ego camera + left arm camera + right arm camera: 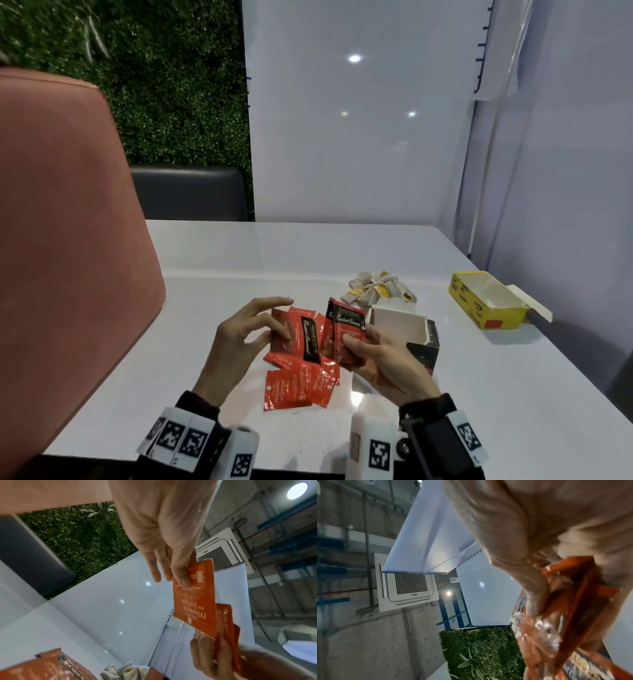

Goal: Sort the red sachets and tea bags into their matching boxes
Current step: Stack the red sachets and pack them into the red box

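My left hand (pixel 272 327) pinches one red sachet (pixel 303 337) by its edge, just above the table; in the left wrist view the thumb of that hand (pixel 181 580) lies on the sachet (pixel 193 599). My right hand (pixel 358 339) grips two or three red sachets (pixel 346 325) upright, close to the right of the left one; the thumb of this hand (pixel 537 601) presses on the bundle (pixel 573 615). More red sachets (pixel 298 383) lie loose below my hands. The open black box (pixel 421 339) stands right beside my right hand. A pile of tea bags (pixel 376 291) lies behind it.
An open yellow box (pixel 486 298) with its flap out sits at the far right of the white table (pixel 222 308). A pink chair back (pixel 68 240) rises at the left. White panels wall the table's far and right sides.
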A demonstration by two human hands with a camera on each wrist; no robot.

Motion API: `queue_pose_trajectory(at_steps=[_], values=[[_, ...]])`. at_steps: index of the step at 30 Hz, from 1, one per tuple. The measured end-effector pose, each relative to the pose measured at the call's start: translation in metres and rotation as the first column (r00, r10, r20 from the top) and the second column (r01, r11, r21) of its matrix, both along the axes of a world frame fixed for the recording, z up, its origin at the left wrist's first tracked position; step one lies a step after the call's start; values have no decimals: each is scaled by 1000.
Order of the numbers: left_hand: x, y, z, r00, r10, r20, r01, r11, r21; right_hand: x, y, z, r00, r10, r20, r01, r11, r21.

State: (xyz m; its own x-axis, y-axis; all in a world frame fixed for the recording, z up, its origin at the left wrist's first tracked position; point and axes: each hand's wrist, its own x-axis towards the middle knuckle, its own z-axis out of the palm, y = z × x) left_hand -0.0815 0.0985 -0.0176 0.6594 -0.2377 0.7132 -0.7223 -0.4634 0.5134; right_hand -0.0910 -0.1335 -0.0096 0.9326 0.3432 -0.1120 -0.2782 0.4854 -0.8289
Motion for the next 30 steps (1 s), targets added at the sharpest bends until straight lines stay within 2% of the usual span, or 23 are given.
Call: queue_pose_trajectory(at_steps=[2, 4, 6, 8, 11, 14, 15, 16, 17, 18, 19, 20, 21, 22, 23, 24, 27, 28, 30], values=[[0, -1, 6, 978, 100, 185, -112, 992, 56, 0, 4, 0, 999, 36, -36, -33, 997, 66], [-4, -5, 10, 919, 167, 356, -228, 964, 138, 1, 10, 0, 994, 62, -85, -51, 992, 119], [-5, -8, 5, 878, 125, 461, -263, 932, 249, 3, 17, -3, 989, 83, -122, -66, 988, 140], [-4, -11, -1, 867, 56, 495, -248, 911, 330, 3, 25, -8, 980, 118, -159, -89, 979, 182], [-3, -14, -10, 891, -36, 453, -174, 894, 413, 6, 31, -17, 974, 133, -184, -89, 969, 231], [-9, -13, -17, 919, -62, 390, -105, 914, 392, 6, 30, -17, 989, 81, -127, -50, 972, 231], [-12, -12, -18, 947, -32, 318, -70, 950, 306, 7, 28, -16, 995, 52, -89, -32, 977, 211], [-16, -13, -17, 980, 10, 196, -38, 989, 141, 6, 25, -14, 999, 19, -49, -10, 984, 179], [-17, -12, -16, 999, 15, 33, -13, 997, -81, 7, 22, -12, 1000, -23, -7, 24, 991, 128], [-18, -11, -14, 987, -42, -155, -7, 952, -305, 7, 20, -9, 997, -55, 46, 51, 996, 66], [-18, -11, -9, 922, -165, -350, -28, 873, -486, 7, 21, -7, 990, -74, 116, 75, 997, -9], [-17, -11, -5, 792, -354, -498, -39, 785, -618, 6, 25, -4, 979, -71, 193, 90, 992, -89], [-17, -12, -2, 618, -529, -581, -37, 719, -694, 5, 32, -3, 964, -61, 261, 112, 976, -187], [-19, -17, 0, 462, -637, -617, -20, 688, -725, 3, 42, -3, 948, -43, 316, 143, 942, -303], [-22, -23, 1, 363, -690, -626, -21, 666, -746, 0, 53, -4, 927, -14, 374, 188, 882, -432], [-23, -28, 1, 325, -713, -621, -55, 641, -765, -2, 65, -6, 900, 28, 436, 240, 803, -546], [-23, -38, -6, 338, -729, -595, -203, 561, -802, -6, 85, -14, 788, 129, 602, 445, 555, -703], [-22, -37, -10, 351, -728, -589, -257, 530, -808, -8, 85, -13, 748, 231, 622, 484, 452, -749], [-19, -31, -17, 353, -744, -567, -328, 469, -820, -9, 77, -10, 707, 464, 534, 518, 174, -837]])
